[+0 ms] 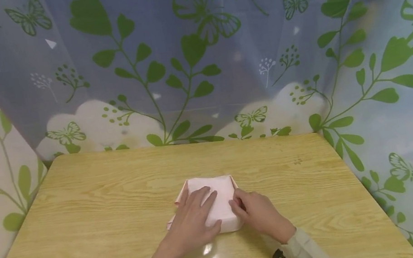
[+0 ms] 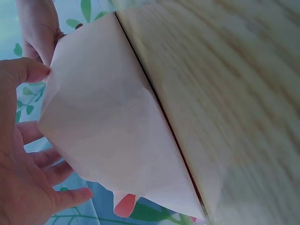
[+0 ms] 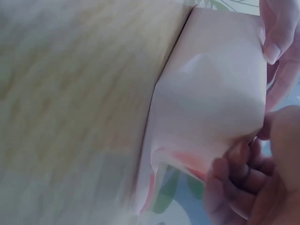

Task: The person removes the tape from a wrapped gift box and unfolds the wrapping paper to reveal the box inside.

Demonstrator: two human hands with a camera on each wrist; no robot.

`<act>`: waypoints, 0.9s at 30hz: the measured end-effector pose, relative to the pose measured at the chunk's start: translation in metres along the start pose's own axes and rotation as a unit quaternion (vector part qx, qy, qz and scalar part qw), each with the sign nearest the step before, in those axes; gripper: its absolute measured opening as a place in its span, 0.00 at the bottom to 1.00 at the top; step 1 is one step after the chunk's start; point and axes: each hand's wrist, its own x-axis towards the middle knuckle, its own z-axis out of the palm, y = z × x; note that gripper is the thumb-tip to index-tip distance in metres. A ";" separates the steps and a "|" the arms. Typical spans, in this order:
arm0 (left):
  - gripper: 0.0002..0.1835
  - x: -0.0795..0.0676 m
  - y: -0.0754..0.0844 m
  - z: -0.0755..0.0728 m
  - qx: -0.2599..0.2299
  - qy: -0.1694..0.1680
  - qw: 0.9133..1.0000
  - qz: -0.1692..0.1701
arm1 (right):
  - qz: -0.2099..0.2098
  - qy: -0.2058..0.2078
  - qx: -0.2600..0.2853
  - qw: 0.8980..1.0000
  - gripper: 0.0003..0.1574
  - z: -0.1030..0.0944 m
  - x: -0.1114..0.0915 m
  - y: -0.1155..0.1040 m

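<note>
A box-shaped package (image 1: 223,197) in pale pink wrapping paper (image 3: 211,93) rests on the table before me. Across its top lies my left hand (image 1: 191,221), fingers spread, the thumb near the front edge. At the right side, my right hand (image 1: 263,213) pinches the paper at the package's corner, its fingers curled. The right wrist view shows the loose end of the paper standing out there, with a deeper pink inner side. In the left wrist view the package's near face (image 2: 103,103) looks smooth. Loose paper flaps (image 1: 178,196) also stick out on the left. What the paper covers is hidden.
The wood-grain table (image 1: 99,203) extends around the package on all sides. Hanging cloth (image 1: 161,63) with green leaves and butterflies encloses the table at the back, left and right.
</note>
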 end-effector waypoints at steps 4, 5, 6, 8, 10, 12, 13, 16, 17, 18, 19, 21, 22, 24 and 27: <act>0.36 0.000 0.001 -0.001 -0.016 0.011 1.000 -0.002 | -0.005 0.031 0.002 1.000 0.18 -0.001 -0.005 -0.004; 0.36 0.000 0.001 -0.002 -0.019 0.014 1.000 -0.004 | -0.010 0.037 0.008 0.999 0.19 -0.002 -0.007 -0.006; 0.36 -0.001 0.001 -0.002 -0.022 0.017 1.000 -0.007 | -0.015 0.040 0.015 0.999 0.20 -0.002 -0.009 -0.008; 0.36 -0.001 0.003 -0.003 -0.021 0.022 0.999 -0.013 | -0.027 0.039 0.029 0.998 0.22 -0.003 -0.012 -0.012; 0.37 -0.001 0.004 -0.004 -0.018 0.027 0.999 -0.021 | -0.044 0.030 0.044 0.998 0.23 -0.004 -0.015 -0.016; 0.38 -0.001 0.005 -0.006 -0.014 0.032 0.999 -0.031 | -0.058 0.017 0.054 0.997 0.23 -0.004 -0.016 -0.019; 0.38 -0.001 0.006 -0.007 -0.015 0.034 0.999 -0.036 | -0.065 0.012 0.054 0.996 0.23 -0.004 -0.017 -0.020; 0.39 -0.002 0.009 -0.010 -0.020 0.039 0.997 -0.055 | -0.072 0.002 0.057 0.996 0.21 -0.003 -0.018 -0.021; 0.39 -0.002 0.010 -0.012 -0.023 0.040 0.997 -0.064 | -0.071 0.001 0.058 0.996 0.21 -0.003 -0.017 -0.021; 0.38 -0.002 0.012 -0.014 -0.029 0.041 0.996 -0.073 | -0.070 0.002 0.057 0.996 0.20 -0.003 -0.017 -0.020; 0.38 -0.002 0.014 -0.015 -0.035 0.041 0.995 -0.083 | -0.067 0.004 0.058 0.996 0.19 -0.003 -0.016 -0.020; 0.36 -0.003 0.018 -0.019 -0.050 0.039 0.993 -0.104 | -0.062 0.010 0.061 0.996 0.16 -0.002 -0.015 -0.018; 0.35 -0.003 0.021 -0.022 -0.061 0.037 0.991 -0.115 | -0.060 0.012 0.061 0.996 0.15 -0.002 -0.015 -0.017; 0.34 -0.004 0.026 -0.026 -0.080 0.033 0.987 -0.135 | -0.057 0.018 0.059 0.996 0.12 -0.002 -0.014 -0.014; 0.33 -0.004 0.033 -0.033 -0.107 0.028 0.982 -0.150 | -0.052 0.021 0.058 0.997 0.08 -0.002 -0.014 -0.011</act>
